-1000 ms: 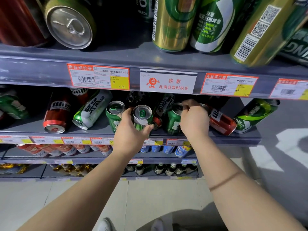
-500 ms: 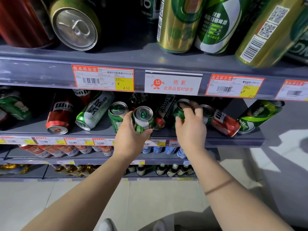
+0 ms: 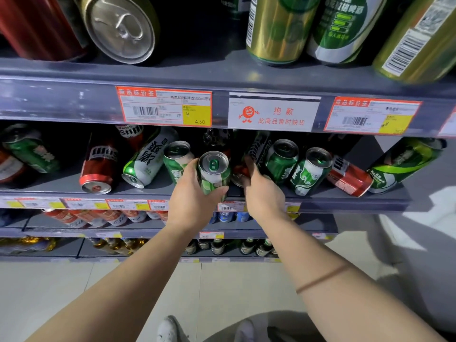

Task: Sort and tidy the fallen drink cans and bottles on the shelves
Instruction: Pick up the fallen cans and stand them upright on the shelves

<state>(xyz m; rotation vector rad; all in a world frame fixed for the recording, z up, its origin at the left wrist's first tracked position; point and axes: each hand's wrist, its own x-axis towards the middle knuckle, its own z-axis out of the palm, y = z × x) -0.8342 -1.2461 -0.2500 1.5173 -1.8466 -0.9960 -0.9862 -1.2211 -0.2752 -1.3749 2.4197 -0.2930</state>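
Left hand [image 3: 195, 201] clamped round a green can [image 3: 214, 174], right hand [image 3: 264, 193] reaching a fallen black can [image 3: 256, 154] (grip hidden, cannot tell), upright green cans [image 3: 309, 171] crowding the shelf [image 3: 345, 201]

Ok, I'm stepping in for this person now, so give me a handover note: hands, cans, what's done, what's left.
Left hand: gripping an upright green can at the middle shelf front.
Right hand: reaching in at a dark can; whether it grips it I cannot tell.
Standing: three green cans around the hands.
Left to do: fallen red can, white-green can on the left, red can and green can on the right.
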